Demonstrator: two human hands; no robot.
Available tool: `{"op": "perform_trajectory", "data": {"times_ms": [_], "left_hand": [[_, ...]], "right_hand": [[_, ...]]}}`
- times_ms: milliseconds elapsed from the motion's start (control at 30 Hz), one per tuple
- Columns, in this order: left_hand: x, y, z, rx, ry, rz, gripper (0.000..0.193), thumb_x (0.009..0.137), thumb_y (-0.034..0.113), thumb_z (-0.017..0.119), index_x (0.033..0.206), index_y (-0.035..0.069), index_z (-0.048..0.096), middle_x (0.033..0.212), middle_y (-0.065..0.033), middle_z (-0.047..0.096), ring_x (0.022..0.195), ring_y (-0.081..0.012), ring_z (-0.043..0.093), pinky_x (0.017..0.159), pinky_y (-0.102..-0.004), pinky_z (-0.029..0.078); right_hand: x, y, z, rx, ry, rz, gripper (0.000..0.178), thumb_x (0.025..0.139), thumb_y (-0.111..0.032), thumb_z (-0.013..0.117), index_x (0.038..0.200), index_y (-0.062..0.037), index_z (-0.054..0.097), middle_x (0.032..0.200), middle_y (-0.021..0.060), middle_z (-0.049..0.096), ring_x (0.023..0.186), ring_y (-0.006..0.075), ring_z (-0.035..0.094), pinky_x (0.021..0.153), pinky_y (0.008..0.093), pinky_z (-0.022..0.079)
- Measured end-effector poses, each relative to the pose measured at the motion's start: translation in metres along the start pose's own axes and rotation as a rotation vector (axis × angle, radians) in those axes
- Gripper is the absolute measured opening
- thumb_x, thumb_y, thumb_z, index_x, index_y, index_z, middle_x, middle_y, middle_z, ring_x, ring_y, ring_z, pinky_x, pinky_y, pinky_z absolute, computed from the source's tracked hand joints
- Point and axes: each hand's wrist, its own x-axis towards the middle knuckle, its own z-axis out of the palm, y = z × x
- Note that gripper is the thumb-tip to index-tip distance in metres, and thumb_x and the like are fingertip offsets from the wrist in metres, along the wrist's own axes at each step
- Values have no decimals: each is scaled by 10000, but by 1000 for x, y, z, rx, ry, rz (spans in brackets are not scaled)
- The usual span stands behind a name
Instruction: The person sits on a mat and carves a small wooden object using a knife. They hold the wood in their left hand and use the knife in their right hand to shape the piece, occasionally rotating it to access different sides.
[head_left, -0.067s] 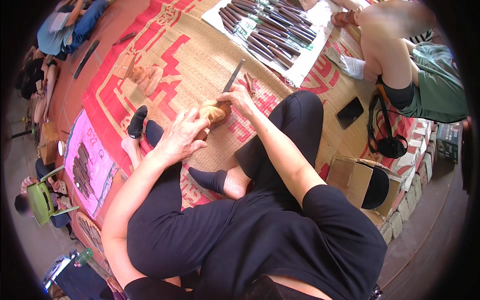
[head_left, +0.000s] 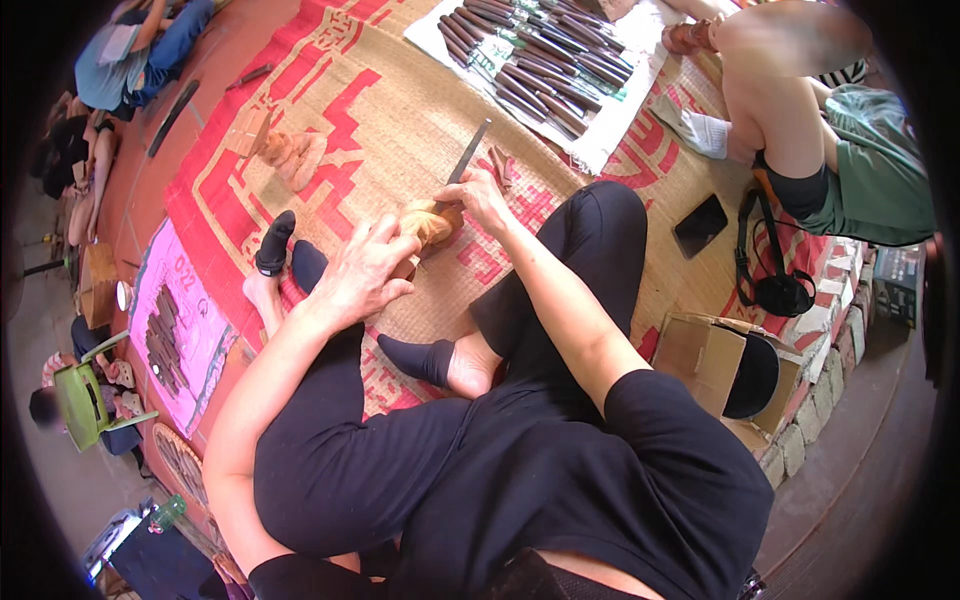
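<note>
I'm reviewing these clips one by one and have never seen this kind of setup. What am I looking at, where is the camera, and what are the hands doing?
No machine here: a person sits on a woven mat on the floor, and a wide fisheye camera on their head looks down, so straight edges bend near the rim. The forearms rising from the lower edge are their own. The left hand grips a pale wooden carving; the right hand holds a carving chisel against it. Ahead, a row of chisels lies on a white cloth. Another person's leg is at the upper right, with a dark phone and a cardboard box nearby.
</note>
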Motion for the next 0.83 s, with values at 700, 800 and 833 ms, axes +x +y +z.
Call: {"op": "perform_trajectory", "data": {"times_ms": [700, 800, 833], "left_hand": [[2, 5, -5, 28, 1, 68, 460, 630, 128, 787, 1036, 88, 574, 1059, -132, 490, 1008, -357, 496, 865, -439, 452], [5, 5, -5, 37, -25, 75, 451, 642, 155, 788, 1038, 95, 580, 1062, -124, 494, 1013, -347, 496, 869, -433, 453], [3, 5, -6, 41, -33, 67, 398, 681, 153, 769, 1024, 86, 578, 1072, -137, 493, 1024, -348, 492, 886, -436, 440]], "right_hand": [[11, 3, -15, 73, 190, 83, 119, 770, -98, 683, 805, -2, 623, 742, 75, 679, 605, 160, 651, 496, 270, 494], [22, 15, -29, 144, 231, 87, 200, 766, -107, 678, 937, -27, 611, 790, 105, 687, 616, 197, 664, 530, 296, 542], [21, 8, -25, 46, 206, 100, 281, 762, -108, 678, 1027, -51, 605, 829, 109, 692, 618, 208, 665, 529, 298, 542]]}}
